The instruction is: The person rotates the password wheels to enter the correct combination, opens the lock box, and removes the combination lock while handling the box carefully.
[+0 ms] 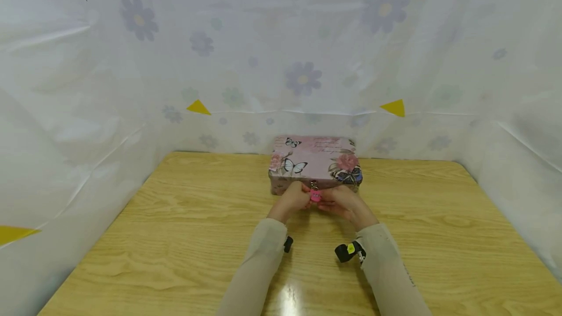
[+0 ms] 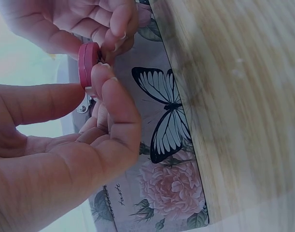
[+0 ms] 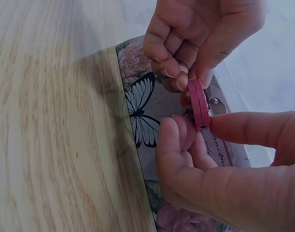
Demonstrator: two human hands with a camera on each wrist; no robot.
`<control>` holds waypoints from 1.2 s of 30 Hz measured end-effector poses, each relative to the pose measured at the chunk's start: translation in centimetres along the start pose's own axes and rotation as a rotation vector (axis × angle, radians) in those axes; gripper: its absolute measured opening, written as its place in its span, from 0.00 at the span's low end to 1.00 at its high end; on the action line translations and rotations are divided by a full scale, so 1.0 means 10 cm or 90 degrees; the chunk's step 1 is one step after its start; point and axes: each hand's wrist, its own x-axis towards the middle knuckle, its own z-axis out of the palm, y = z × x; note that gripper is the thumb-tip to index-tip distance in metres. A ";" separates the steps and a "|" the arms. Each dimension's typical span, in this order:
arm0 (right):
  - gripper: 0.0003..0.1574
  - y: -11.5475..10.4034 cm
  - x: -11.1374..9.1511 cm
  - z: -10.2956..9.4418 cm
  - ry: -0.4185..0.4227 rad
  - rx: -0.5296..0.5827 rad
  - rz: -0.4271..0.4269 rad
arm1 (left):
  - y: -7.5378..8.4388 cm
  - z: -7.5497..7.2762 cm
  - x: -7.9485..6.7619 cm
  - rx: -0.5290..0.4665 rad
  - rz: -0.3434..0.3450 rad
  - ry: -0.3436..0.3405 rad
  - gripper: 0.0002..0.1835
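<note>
A small pink padlock (image 1: 315, 195) hangs from the metal clasp (image 1: 313, 184) at the front of a pink box (image 1: 311, 157) printed with butterflies and roses. The box's lid is down. My left hand (image 1: 291, 198) pinches the padlock from the left between thumb and fingers. From the other side my right hand (image 1: 347, 203) grips it the same way. In the left wrist view the padlock (image 2: 89, 65) appears edge-on between both sets of fingertips. The right wrist view shows the padlock (image 3: 199, 104) with the clasp plate just behind; fingers hide part of its face.
The box stands at the back of a wood-grain table (image 1: 197, 228), close to a white flowered curtain (image 1: 263, 52). Black wrist cameras, one of them a black camera (image 1: 347, 252) at the right sleeve, hang below the forearms.
</note>
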 end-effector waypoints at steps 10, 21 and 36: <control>0.07 -0.01 -0.01 0.01 0.009 0.004 0.034 | 0.00 -0.01 0.00 -0.001 0.003 -0.002 0.07; 0.07 0.00 0.01 0.00 -0.001 0.008 0.010 | 0.00 0.00 0.01 0.005 0.008 -0.002 0.06; 0.11 0.02 0.05 -0.02 0.014 -0.024 0.007 | -0.01 0.01 0.03 0.012 0.004 -0.008 0.04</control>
